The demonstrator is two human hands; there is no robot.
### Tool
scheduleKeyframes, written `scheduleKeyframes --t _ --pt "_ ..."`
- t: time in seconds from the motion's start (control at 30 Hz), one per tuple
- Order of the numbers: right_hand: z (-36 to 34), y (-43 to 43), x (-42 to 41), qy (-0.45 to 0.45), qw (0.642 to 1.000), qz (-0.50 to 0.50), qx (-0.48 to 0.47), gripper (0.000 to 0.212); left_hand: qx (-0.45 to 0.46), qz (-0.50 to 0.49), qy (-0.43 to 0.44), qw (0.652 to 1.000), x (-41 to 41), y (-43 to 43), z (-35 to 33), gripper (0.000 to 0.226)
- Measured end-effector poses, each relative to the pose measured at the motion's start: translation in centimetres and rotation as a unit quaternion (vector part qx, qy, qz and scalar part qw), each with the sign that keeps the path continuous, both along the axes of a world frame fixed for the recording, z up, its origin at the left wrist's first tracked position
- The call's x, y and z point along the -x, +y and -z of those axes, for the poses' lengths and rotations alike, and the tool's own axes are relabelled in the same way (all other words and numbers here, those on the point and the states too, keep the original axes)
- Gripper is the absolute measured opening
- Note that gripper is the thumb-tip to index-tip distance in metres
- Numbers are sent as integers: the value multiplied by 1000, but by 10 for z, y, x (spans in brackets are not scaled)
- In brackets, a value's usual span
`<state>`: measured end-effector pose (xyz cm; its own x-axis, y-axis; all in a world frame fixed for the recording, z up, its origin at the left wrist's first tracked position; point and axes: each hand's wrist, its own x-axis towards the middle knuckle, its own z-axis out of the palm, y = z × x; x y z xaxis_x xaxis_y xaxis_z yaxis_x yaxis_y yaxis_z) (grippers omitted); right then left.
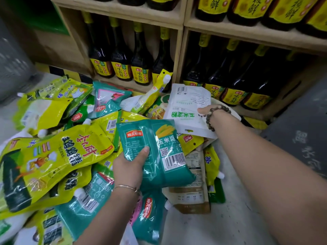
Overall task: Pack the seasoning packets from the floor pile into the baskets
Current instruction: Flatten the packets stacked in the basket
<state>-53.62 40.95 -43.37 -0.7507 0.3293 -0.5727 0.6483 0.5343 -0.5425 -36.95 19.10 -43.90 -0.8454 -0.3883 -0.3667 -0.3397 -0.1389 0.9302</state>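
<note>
A pile of seasoning packets (58,152) covers the floor: yellow-green spouted pouches, teal bags and white bags. My left hand (129,167) grips a teal corn-starch packet (159,156) above the pile's middle, thumb on its face. My right hand (210,110), with a bead bracelet on the wrist, holds a white packet with green lettering (187,106) farther back near the shelf; most of that hand is hidden behind the packet. No basket can be made out for certain.
Wooden shelves (178,55) with dark sauce bottles (122,57) stand right behind the pile. A grey blurred object (12,68) is at the far left. A dark mat with lettering (304,135) lies at the right. Bare pale floor (221,223) shows at the lower middle.
</note>
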Motion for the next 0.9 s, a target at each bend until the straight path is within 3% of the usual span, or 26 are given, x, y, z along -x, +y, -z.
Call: scheduleKeyframes --t 0.1,0.17,0.27,0.37,0.63,0.8,0.9 --pt "-8 6 -17 95 990 102 16 48 -2 -16 3 1000 -1 -2 -5 10" --pt "-6 10 -33 116 981 134 78 41 -4 -31 6 999 -2 -5 -9 9" --pt "-4 12 -72 204 941 214 163 25 -2 -46 25 999 -3 -9 -20 10" --pt "-12 8 -108 241 922 213 216 21 -3 -54 44 998 -3 -11 -35 10" --pt "-84 -3 -148 343 912 94 205 25 -2 -66 123 990 -4 -21 -81 8" --pt "-144 -3 -150 369 893 110 235 23 -4 -75 162 984 -3 -18 -110 9" --pt "-172 -6 -151 380 857 174 302 33 -6 -78 183 980 1 -12 -131 11"
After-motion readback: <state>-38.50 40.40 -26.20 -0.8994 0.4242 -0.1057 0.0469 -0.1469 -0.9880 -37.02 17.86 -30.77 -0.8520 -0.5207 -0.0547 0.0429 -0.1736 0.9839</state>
